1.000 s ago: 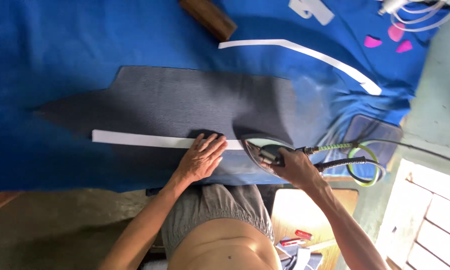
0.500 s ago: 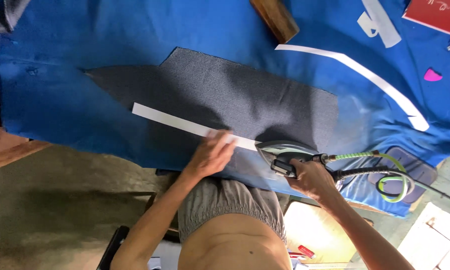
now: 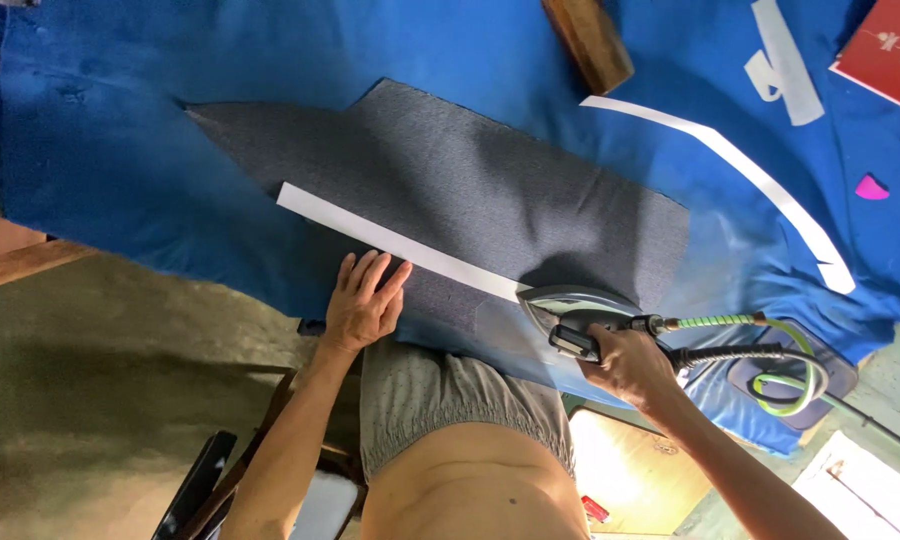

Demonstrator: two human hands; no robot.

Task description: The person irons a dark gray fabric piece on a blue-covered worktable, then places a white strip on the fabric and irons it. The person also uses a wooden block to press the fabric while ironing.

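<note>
The left hand [image 3: 362, 303] lies flat with its fingers [image 3: 375, 272] spread, pressing the near edge of the grey cloth [image 3: 470, 190], fingertips just short of a long white strip [image 3: 390, 238] that runs slantwise across it. The right hand [image 3: 625, 362] has its fingers curled tight around the handle of an iron [image 3: 578, 305], whose tip sits on the strip's near end. A green and a black hose [image 3: 770, 345] trail from the iron. The cloth lies spread on a blue-covered table [image 3: 170, 150], beside a curved white strip [image 3: 740, 170] and a wooden block [image 3: 588, 42].
</note>
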